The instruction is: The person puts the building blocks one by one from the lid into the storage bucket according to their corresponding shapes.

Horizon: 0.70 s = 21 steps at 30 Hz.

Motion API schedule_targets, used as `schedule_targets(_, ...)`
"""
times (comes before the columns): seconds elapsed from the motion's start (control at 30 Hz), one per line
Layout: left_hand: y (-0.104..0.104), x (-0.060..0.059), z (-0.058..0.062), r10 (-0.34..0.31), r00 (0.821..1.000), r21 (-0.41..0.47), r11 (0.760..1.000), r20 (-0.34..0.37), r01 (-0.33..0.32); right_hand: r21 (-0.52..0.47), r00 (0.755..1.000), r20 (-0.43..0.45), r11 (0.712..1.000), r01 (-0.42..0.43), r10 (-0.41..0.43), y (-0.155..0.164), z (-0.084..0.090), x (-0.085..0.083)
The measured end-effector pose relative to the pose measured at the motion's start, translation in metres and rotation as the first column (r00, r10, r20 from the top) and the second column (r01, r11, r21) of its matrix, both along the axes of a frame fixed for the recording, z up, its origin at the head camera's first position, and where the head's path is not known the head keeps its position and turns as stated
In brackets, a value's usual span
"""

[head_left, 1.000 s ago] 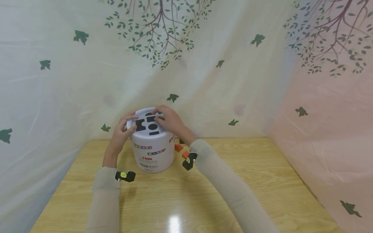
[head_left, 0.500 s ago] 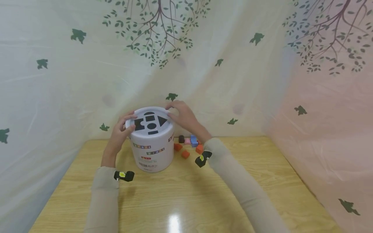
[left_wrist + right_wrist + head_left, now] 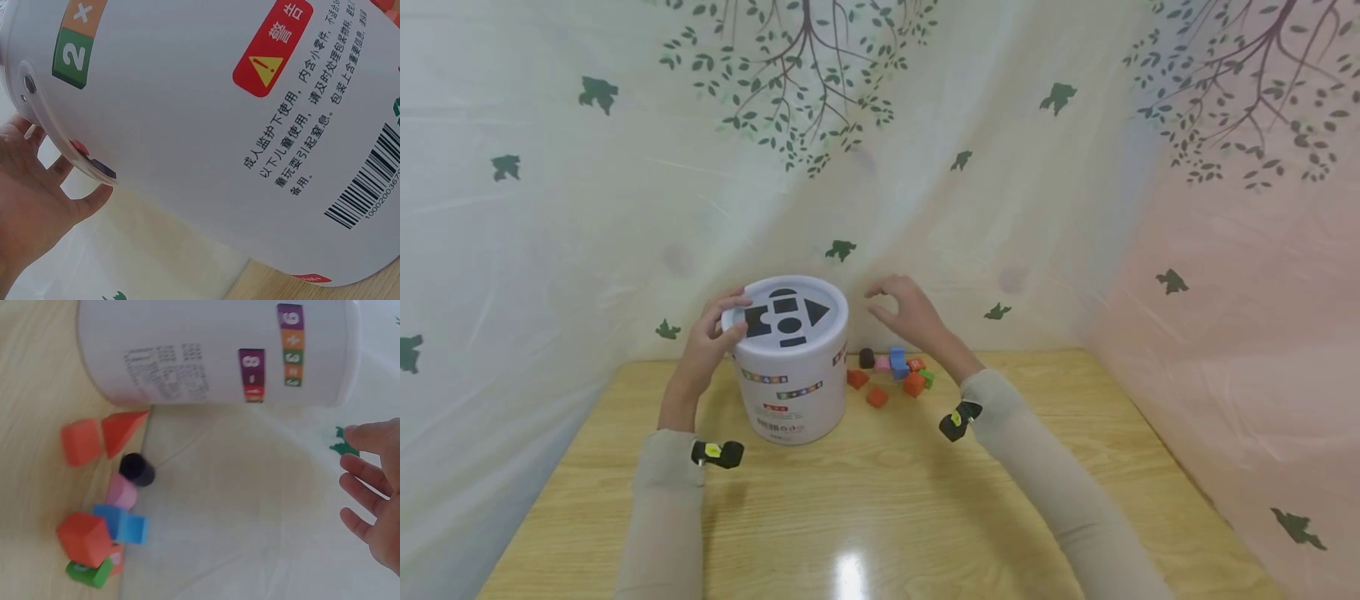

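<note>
A white shape-sorter bucket stands upright on the table. Its lid has dark cut-outs, among them a triangle, an oval and a square. My left hand holds the lid's rim from the left, fingers and thumb curled over the edge. In the left wrist view that hand is beside the bucket's handle. My right hand hovers right of the bucket, apart from it. Its fingers are loosely bent with nothing between them, as the right wrist view shows too.
Right of the bucket lie several toy blocks: a black one, a pink one, a blue one, a green one and orange-red ones, such as one block nearest the front. A printed curtain hangs behind the table.
My right hand has come off the bucket's lid and moved right, uncovering the triangular cut-out and the blocks on the table. My left hand has kept its place on the rim.
</note>
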<state>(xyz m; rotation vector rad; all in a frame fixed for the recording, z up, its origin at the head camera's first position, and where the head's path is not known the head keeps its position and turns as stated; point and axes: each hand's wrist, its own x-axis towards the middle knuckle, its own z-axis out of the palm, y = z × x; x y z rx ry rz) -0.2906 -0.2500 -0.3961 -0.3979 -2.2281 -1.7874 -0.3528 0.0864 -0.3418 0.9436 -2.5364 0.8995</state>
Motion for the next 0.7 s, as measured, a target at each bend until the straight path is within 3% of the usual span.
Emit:
schedule_targets(0.37, -0.002, -0.001, 0.001, -0.017, 1.000, -0.007, 1.000, 0.006, 0.017, 0.092, 0.998, 0.070, 0.996, 0.002, -0.008, 0.037, -0.042, 0.001)
schedule_targets(0.7, -0.002, -0.001, 0.002, -0.020, 1.000, -0.020, 1.000, 0.000, 0.020, 0.141, 0.990, 0.140, 0.989, -0.043, 0.023, 0.046, -0.074, 0.003)
